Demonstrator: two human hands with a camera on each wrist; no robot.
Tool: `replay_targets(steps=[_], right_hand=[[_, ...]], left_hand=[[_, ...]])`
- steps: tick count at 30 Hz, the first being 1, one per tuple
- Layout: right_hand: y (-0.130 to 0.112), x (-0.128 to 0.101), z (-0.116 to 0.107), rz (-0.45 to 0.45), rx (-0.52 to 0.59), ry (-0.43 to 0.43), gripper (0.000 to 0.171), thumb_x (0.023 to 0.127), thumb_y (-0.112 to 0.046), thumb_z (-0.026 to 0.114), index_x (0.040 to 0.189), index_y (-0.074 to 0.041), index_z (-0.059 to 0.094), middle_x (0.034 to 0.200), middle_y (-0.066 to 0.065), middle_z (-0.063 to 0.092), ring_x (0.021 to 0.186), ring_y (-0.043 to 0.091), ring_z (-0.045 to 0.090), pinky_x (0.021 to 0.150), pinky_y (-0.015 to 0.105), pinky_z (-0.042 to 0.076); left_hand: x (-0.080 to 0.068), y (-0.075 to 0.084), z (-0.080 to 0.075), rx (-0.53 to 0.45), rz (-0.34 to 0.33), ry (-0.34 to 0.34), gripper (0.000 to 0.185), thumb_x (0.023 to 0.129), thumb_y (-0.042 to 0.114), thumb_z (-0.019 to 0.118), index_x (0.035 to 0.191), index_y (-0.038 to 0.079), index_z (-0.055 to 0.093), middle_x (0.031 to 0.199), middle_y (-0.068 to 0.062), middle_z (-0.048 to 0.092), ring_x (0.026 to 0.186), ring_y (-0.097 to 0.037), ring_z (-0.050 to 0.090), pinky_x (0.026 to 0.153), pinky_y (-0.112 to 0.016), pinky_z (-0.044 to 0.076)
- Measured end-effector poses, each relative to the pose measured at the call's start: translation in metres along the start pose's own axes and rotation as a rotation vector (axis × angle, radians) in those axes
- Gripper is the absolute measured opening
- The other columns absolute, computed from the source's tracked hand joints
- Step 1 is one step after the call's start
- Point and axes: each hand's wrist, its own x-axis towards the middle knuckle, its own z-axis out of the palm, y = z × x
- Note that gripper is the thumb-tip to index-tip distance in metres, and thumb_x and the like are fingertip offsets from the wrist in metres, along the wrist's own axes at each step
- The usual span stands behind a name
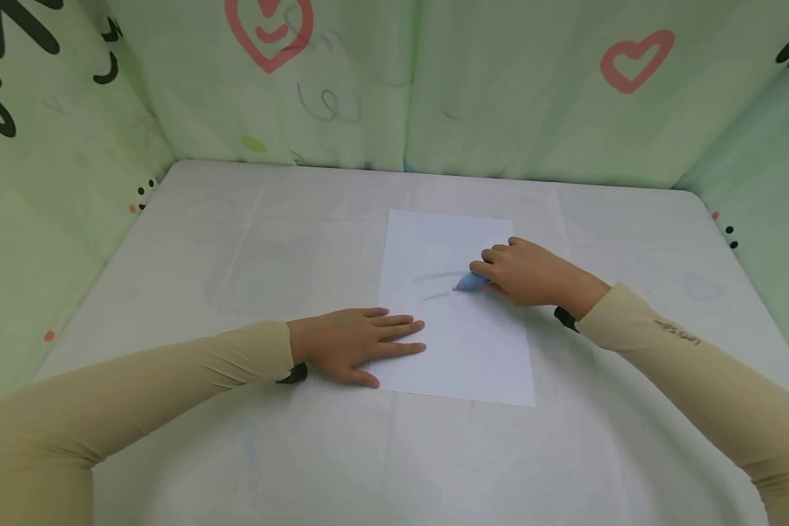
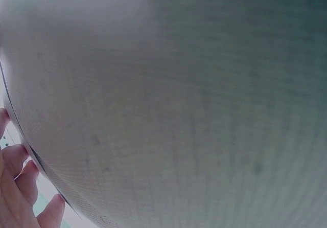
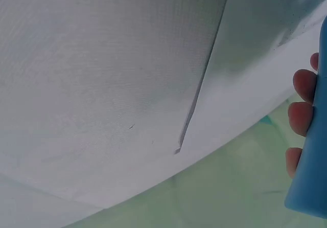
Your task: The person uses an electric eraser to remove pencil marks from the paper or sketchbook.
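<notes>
A white sheet of paper (image 1: 456, 343) lies in the middle of the table, with faint grey strokes near its centre. My left hand (image 1: 361, 345) lies flat with straight fingers on the sheet's lower left edge, pressing it down. My right hand (image 1: 522, 274) grips a light blue pen-like object (image 1: 471, 282) whose tip touches the paper by the strokes. In the right wrist view the blue object (image 3: 310, 151) fills the right edge with fingertips (image 3: 301, 116) curled on it, and the paper's edge (image 3: 240, 105) shows. The left wrist view shows mostly table cloth and my left fingertips (image 2: 20, 187).
The table (image 1: 237, 241) is covered in a white cloth. Pale green fabric walls (image 1: 513, 95) printed with hearts and black marks close it in at the back, left and right. Bare cloth surrounds the sheet on all sides.
</notes>
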Motion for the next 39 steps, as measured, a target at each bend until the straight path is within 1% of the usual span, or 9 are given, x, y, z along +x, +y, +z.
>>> replay_targets(steps=[4,7,11,15,20,28,39], right_hand=[[0.001,-0.001,0.001,-0.024,-0.018,0.020,0.024,0.082,-0.017,0.072,0.099,-0.008,0.057,0.073,0.003,0.056,0.065,0.020,0.055,0.057,0.031,0.038],[0.002,-0.001,0.002,-0.053,-0.032,0.054,0.023,0.082,-0.016,0.072,0.098,-0.009,0.057,0.075,0.004,0.059,0.066,0.020,0.056,0.058,0.030,0.037],[0.001,0.004,0.004,-0.084,-0.069,0.106,0.024,0.080,-0.016,0.073,0.097,-0.009,0.057,0.077,0.004,0.061,0.068,0.021,0.057,0.059,0.030,0.037],[0.000,0.009,0.005,-0.096,-0.107,0.135,0.025,0.079,-0.017,0.073,0.096,-0.010,0.057,0.077,0.003,0.061,0.068,0.021,0.056,0.060,0.030,0.036],[0.000,0.009,0.006,-0.105,-0.136,0.138,0.023,0.080,-0.017,0.073,0.094,-0.011,0.056,0.076,0.003,0.061,0.067,0.021,0.055,0.061,0.030,0.034],[0.004,0.000,0.007,-0.109,-0.139,0.164,0.024,0.080,-0.016,0.073,0.097,-0.012,0.057,0.079,0.004,0.060,0.071,0.022,0.053,0.069,0.035,0.037],[0.001,0.011,0.008,-0.105,-0.132,0.180,0.021,0.082,-0.013,0.071,0.099,-0.012,0.058,0.082,0.005,0.062,0.074,0.023,0.055,0.072,0.037,0.039]], left_hand=[[0.000,0.000,0.000,-0.001,-0.001,-0.003,0.071,0.095,0.054,0.039,0.152,0.018,0.016,0.159,-0.009,0.013,0.147,-0.023,0.013,0.118,-0.043,0.019],[0.000,0.000,0.000,-0.002,-0.001,-0.004,0.071,0.095,0.054,0.039,0.152,0.018,0.016,0.159,-0.009,0.013,0.147,-0.023,0.013,0.118,-0.043,0.019],[0.000,0.000,0.000,-0.005,0.000,0.003,0.071,0.095,0.054,0.039,0.152,0.017,0.017,0.159,-0.009,0.014,0.147,-0.023,0.014,0.118,-0.044,0.020],[0.000,-0.001,0.001,-0.013,0.003,0.015,0.071,0.094,0.054,0.040,0.152,0.017,0.018,0.159,-0.009,0.014,0.147,-0.023,0.014,0.118,-0.044,0.020],[0.000,-0.001,0.003,0.000,0.006,0.020,0.071,0.095,0.054,0.039,0.152,0.017,0.018,0.159,-0.009,0.015,0.147,-0.023,0.015,0.118,-0.043,0.020],[0.000,-0.002,0.003,0.020,0.006,0.014,0.071,0.095,0.055,0.038,0.152,0.018,0.017,0.159,-0.009,0.014,0.147,-0.023,0.014,0.118,-0.043,0.021],[0.001,-0.001,0.001,0.015,0.001,0.015,0.071,0.095,0.054,0.039,0.152,0.017,0.018,0.159,-0.009,0.015,0.147,-0.023,0.015,0.118,-0.043,0.021]])
